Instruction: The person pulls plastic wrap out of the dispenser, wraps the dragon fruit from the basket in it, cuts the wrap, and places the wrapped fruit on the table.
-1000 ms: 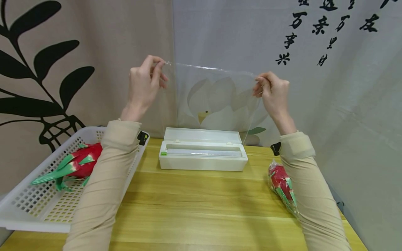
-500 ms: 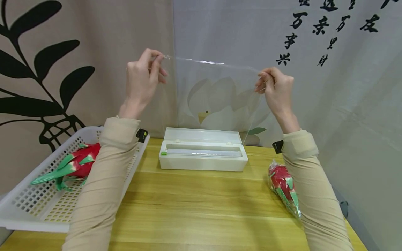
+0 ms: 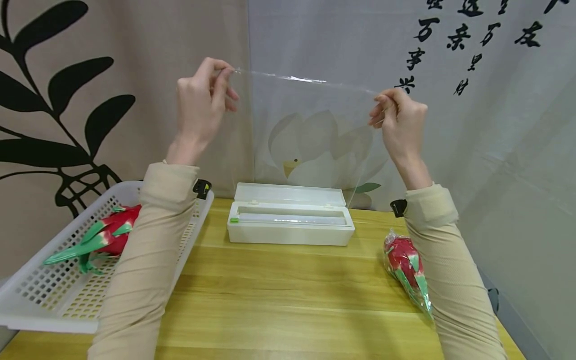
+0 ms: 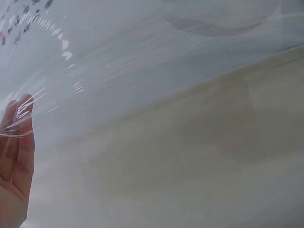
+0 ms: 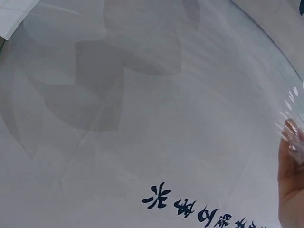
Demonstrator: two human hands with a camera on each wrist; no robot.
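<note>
Clear plastic wrap (image 3: 308, 80) stretches between both raised hands and runs down to the white dispenser box (image 3: 288, 232) at the back of the table. At its upper left corner my left hand (image 3: 202, 102) pinches the film between thumb and forefinger. My right hand (image 3: 402, 120) pinches the other corner, a little lower. The box's lid (image 3: 288, 194) stands up, and a roll (image 3: 292, 219) lies inside with a small green piece (image 3: 234, 220) at its left end. In the left wrist view, creased film (image 4: 23, 111) crosses the left fingers; the right wrist view shows similar creases.
A white perforated basket (image 3: 27, 290) at left holds red-and-green dragon fruit (image 3: 117, 235), partly hidden by the left sleeve. A film-wrapped dragon fruit (image 3: 405, 265) lies beside the right forearm on the wooden table (image 3: 279, 300). A printed curtain (image 3: 495, 140) hangs close behind.
Both hands have risen and moved slightly apart, drawing the plastic wrap higher above the box. The box, basket and dragon fruit stay in place.
</note>
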